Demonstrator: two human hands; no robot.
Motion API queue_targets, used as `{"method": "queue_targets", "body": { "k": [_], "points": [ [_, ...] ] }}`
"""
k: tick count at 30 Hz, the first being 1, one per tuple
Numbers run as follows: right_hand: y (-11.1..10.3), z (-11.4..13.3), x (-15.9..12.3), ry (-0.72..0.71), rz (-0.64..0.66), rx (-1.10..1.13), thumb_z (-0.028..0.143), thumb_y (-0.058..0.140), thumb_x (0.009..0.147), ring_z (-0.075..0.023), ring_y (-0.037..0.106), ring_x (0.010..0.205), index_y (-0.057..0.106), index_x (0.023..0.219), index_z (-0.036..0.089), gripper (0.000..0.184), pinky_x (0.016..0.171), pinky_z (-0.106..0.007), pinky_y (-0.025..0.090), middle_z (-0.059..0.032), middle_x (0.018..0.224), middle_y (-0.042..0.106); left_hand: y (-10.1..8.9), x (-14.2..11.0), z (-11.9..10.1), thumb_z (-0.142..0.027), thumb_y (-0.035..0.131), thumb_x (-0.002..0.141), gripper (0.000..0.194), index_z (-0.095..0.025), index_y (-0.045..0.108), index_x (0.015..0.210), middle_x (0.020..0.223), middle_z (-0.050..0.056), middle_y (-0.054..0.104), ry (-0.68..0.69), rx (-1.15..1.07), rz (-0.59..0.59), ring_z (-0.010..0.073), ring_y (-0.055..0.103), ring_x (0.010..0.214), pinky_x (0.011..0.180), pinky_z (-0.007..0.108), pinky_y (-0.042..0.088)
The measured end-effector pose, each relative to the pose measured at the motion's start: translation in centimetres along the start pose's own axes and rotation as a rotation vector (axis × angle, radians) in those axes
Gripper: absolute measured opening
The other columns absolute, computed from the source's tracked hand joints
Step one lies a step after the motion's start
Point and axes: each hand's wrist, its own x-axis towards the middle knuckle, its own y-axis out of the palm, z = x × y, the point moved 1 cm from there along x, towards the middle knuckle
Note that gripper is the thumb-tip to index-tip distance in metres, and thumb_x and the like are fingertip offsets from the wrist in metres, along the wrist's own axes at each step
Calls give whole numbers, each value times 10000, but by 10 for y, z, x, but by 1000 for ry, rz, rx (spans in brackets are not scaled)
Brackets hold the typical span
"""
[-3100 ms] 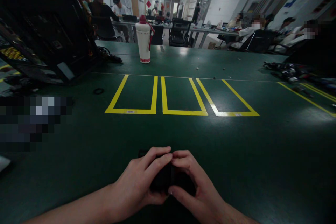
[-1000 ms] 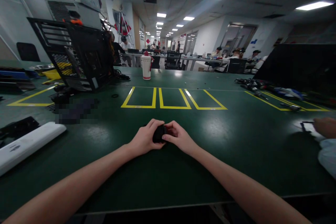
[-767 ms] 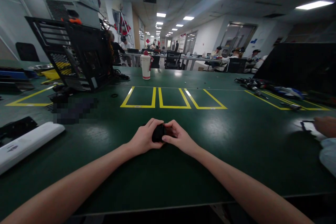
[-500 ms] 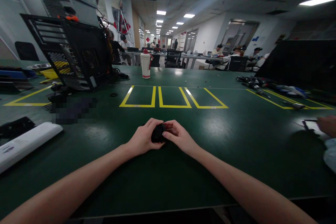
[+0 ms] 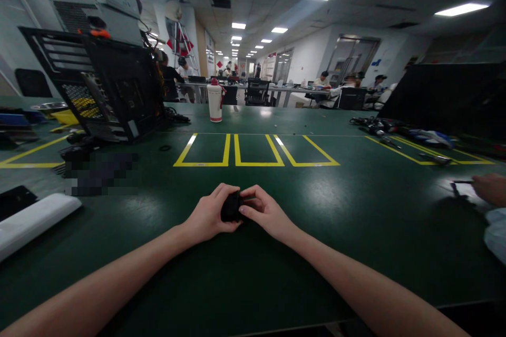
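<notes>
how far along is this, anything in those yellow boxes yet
Nothing looks finished: the three yellow-taped boxes on the green table hold nothing. In hand: the left hand and right hand are both closed around a small black object just above the table; what it is cannot be told. What is left cannot be read from this view. The white bottle stands beyond the boxes, untouched.

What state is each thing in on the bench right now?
left hand: closed on the small black object
right hand: closed on the same object
small black object: held by both hands just above the green table
white bottle: upright, red cap on
black computer case: tilted, side open
yellow tape boxes: nothing inside
</notes>
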Motion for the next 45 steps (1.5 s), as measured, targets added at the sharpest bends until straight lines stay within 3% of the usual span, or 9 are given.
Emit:
{"method": "queue_targets", "body": {
  "k": [4, 10, 16, 21, 27, 33, 37, 45],
  "points": [
    [-1, 1, 0, 49, 17, -27, 255, 582, 739, -173, 561, 938, 467, 987, 199, 278, 822, -369, 469, -27, 993, 538, 0, 0, 2, -260, 613, 686, 544, -252, 338, 1155, 1058, 26, 455, -1, 3, 0, 182, 522, 902, 736, 327, 471],
    [-2, 2, -2, -5, 46, -56, 200, 631, 695, -167, 542, 985, 457, 980, 221, 335, 865, -372, 445, -10, 1021, 525, 0, 0, 5, -247, 619, 685, 552, -242, 328, 1155, 1057, 25, 442, 5, 9, 17, 173, 516, 906, 740, 306, 467],
    [-1, 3, 0, 12, 27, -3, 243, 538, 774, -159, 574, 910, 469, 960, 209, 201, 795, -347, 482, -13, 962, 540, 0, 1, 6, -259, 621, 688, 556, -240, 323, 1158, 1058, 26, 439, 15, 3, 22, 177, 512, 913, 746, 309, 467],
    [-3, 0, 3, 86, 33, -4, 232, 599, 728, -180, 558, 954, 458, 988, 193, 297, 842, -382, 461, -33, 1006, 531, 1, 1, 9, -275, 627, 682, 572, -264, 321, 1165, 1084, 24, 436, 20, -5, 22, 189, 507, 946, 770, 330, 465],
    [-4, -5, 3, 20, 87, 36, 177, 660, 667, -170, 550, 970, 439, 956, 211, 366, 857, -375, 451, -10, 989, 532, 2, 1, 12, -267, 630, 671, 589, -279, 320, 1170, 1081, 23, 444, 22, -3, 5, 196, 519, 933, 754, 346, 469],
    [-3, -2, 4, 39, 62, 51, 241, 575, 752, -161, 562, 924, 462, 923, 206, 208, 817, -370, 474, -14, 969, 536, 1, 1, 10, -286, 631, 677, 582, -271, 323, 1171, 1079, 22, 446, 35, -10, 13, 194, 516, 948, 762, 334, 471],
    [-4, -3, 6, 77, 41, 15, 236, 599, 733, -176, 545, 969, 453, 1003, 209, 308, 848, -383, 457, -30, 1017, 522, 1, 1, 11, -286, 629, 683, 572, -273, 323, 1166, 1082, 19, 441, 33, -17, 15, 190, 514, 951, 765, 329, 474],
    [-5, 0, 3, 55, 138, 64, 183, 648, 680, -168, 544, 982, 437, 997, 219, 383, 858, -369, 448, -13, 1014, 529, 2, 0, 12, -270, 628, 683, 583, -266, 309, 1171, 1084, 24, 429, 24, 5, 24, 185, 513, 931, 749, 323, 477]
  ]
}}
